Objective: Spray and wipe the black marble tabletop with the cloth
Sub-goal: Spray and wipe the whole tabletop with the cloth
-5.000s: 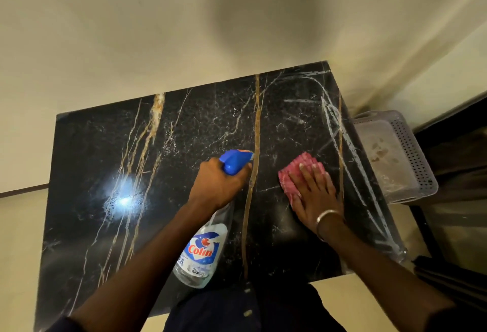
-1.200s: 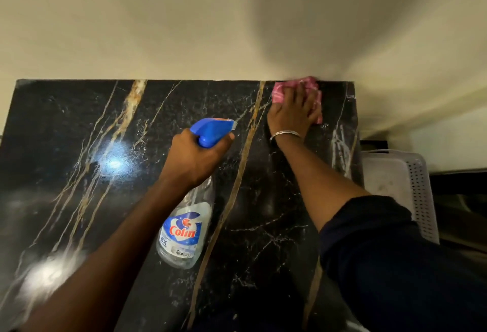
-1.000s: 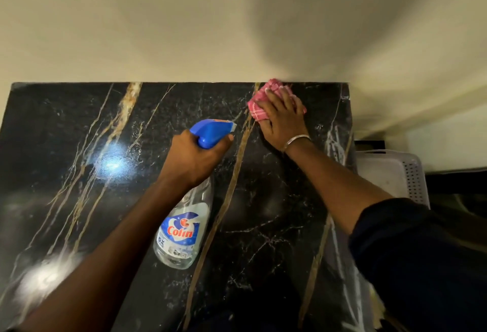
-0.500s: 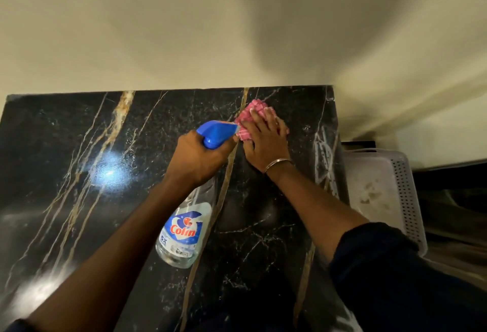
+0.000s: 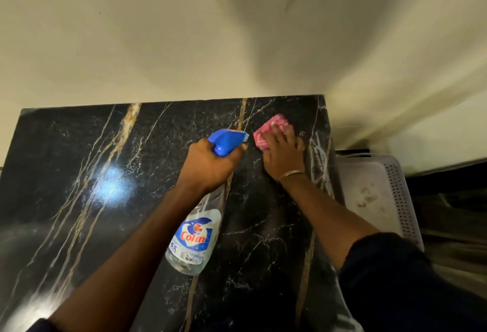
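Your right hand (image 5: pixel 283 156) presses the cloth (image 5: pixel 268 131) flat at the tabletop's (image 5: pixel 79 173) far right, your left hand (image 5: pixel 208 168) grips the spray bottle (image 5: pixel 196 236); the left half looks unwiped.

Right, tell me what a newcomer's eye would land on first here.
First, the pink cloth, pressed flat under the right hand near the far right corner of the black marble tabletop. Next, the spray bottle with its blue trigger head and "Colin" label, gripped by the left hand mid-table, nozzle aimed toward the cloth. A bright light glare sits on the marble to the left, and a white perforated basket stands beside the table's right edge.
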Demonstrator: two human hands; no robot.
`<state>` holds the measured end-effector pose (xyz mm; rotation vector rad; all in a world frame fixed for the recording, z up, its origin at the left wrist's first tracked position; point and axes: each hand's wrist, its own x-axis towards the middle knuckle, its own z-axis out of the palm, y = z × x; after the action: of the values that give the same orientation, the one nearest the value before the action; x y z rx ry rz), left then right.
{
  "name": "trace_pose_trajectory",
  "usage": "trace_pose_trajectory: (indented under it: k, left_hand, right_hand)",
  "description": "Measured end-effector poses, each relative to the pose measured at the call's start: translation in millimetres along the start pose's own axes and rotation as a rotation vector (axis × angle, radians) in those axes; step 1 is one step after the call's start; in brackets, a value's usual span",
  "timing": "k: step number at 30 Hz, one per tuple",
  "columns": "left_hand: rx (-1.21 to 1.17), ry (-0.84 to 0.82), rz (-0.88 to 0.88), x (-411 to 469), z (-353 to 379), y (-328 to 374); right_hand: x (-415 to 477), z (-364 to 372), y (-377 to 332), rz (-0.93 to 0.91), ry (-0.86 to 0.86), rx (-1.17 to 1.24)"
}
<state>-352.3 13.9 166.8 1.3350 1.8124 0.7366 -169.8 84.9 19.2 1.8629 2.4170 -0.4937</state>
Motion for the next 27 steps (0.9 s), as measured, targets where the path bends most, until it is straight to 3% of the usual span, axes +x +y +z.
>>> trace_pose_trajectory:
  k: [3,6,10,14,20,27]
  left_hand:
    - [0.008,-0.011,0.021,-3,-3,1]
    - [0.017,-0.031,0.01,-8,-8,0]
    - [0.03,-0.036,0.01,-15,-13,-2]
    - [0.038,-0.03,0.028,-22,-18,-2]
    - [0.005,-0.004,0.026,-26,-18,-10]
    - [-0.007,-0.095,0.03,-10,5,0]
  right_hand:
    - [-33,13,-13,-0.21,-0.045,-0.019]
    - [-35,10,6,-0.295,-0.115,-0.062]
    - [5,-12,24,-0.072,-0.051,-0.02]
    - [50,-37,36,0.056,-0.099,0.026]
    - [20,-25,46,0.046,-0.043,0.031]
    - [-37,-6,41,0.055,0.028,0.012]
